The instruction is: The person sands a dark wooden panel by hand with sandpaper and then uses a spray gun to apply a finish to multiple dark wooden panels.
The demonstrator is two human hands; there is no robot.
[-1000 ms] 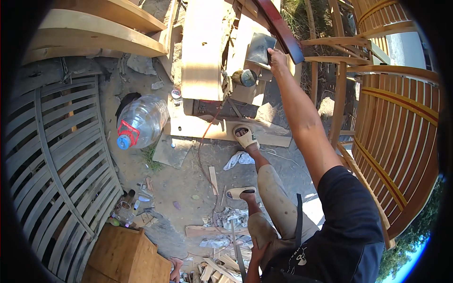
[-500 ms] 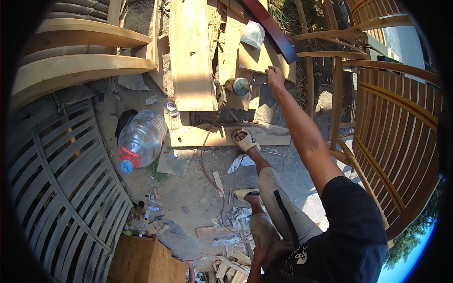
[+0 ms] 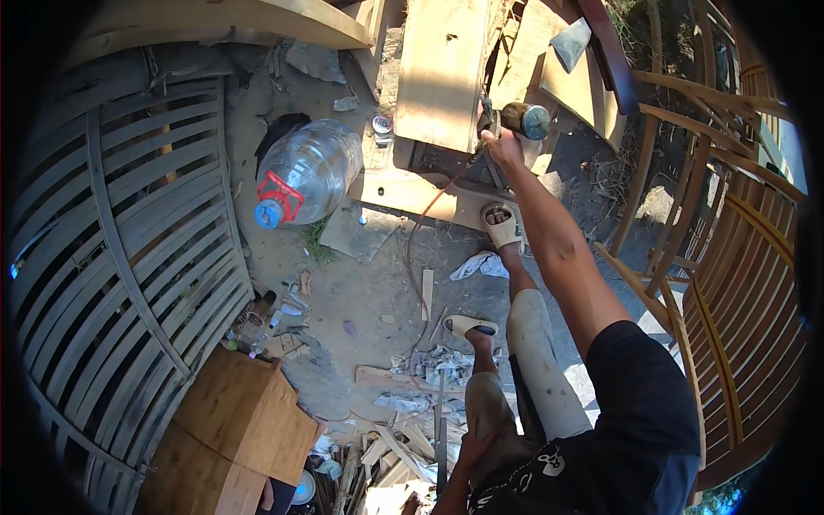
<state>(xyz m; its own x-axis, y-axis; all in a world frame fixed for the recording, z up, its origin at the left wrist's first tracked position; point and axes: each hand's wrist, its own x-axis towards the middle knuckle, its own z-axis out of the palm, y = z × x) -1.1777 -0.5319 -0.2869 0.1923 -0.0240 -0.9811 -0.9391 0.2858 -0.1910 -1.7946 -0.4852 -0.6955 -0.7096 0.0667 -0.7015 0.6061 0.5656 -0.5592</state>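
Note:
My right hand point(image 3: 502, 146) is closed round the handle of what looks like a spray gun point(image 3: 487, 118) at the lower end of a pale wooden board point(image 3: 439, 81). Beside the hand is the gun's round cup point(image 3: 525, 121), and a thin reddish-brown hose point(image 3: 419, 225) trails from the gun down to the ground. My left hand point(image 3: 477, 444) rests on my left thigh, its fingers partly in shadow and laid along the trouser leg.
A large clear water bottle point(image 3: 313, 167) with a red handle lies left of the boards. Slatted wooden pieces point(image 3: 129, 232) stand at left, more slatted furniture point(image 3: 747, 300) at right. A dark red curved piece point(image 3: 611, 51) lies far right. Wood scraps point(image 3: 395, 459) litter the ground near a wooden cabinet point(image 3: 227, 412).
My right hand has left the edge of the board near the dark red piece and moved left and nearer, taking hold of the spray gun. The view has swung left and down.

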